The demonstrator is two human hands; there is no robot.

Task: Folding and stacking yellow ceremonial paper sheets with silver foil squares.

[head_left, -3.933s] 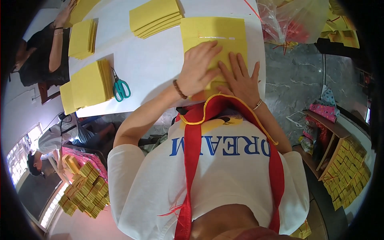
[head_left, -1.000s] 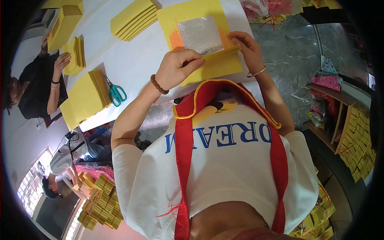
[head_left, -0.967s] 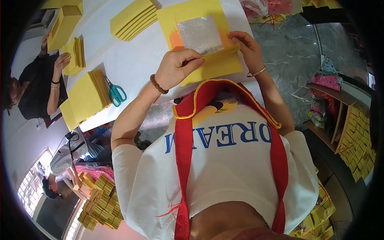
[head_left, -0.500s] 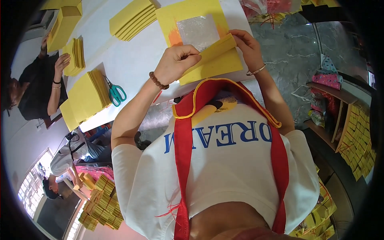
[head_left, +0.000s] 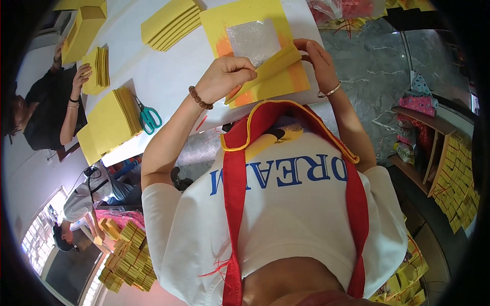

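In front of me lie yellow paper sheets (head_left: 214, 20) with orange marks and a silvery square. The near part of the top sheet is lifted into a folded yellow flap (head_left: 273, 65) slanting across the pile. My left hand (head_left: 224, 76), closed, pinches the flap's left end between thumb and curled fingers. At the flap's right end my right hand (head_left: 319, 61) holds the edge with bent fingers and thumb. Below the flap, orange patches show on the paper underneath. Teal-handled scissors (head_left: 149, 118) lie to the left of my left forearm.
The white table (head_left: 176, 71) bears a fanned yellow paper stack (head_left: 171, 24) and another stack (head_left: 109, 120). Across the left side a co-worker's hand (head_left: 80, 79) holds yellow paper. Another person (head_left: 84, 204) handles yellow bundles (head_left: 132, 255). A wooden shelf (head_left: 423, 122) stands at right.
The flap's near side has come up, uncovering orange patches beneath it. My right hand's fingers have shifted slightly at its end. The left hand has barely moved.
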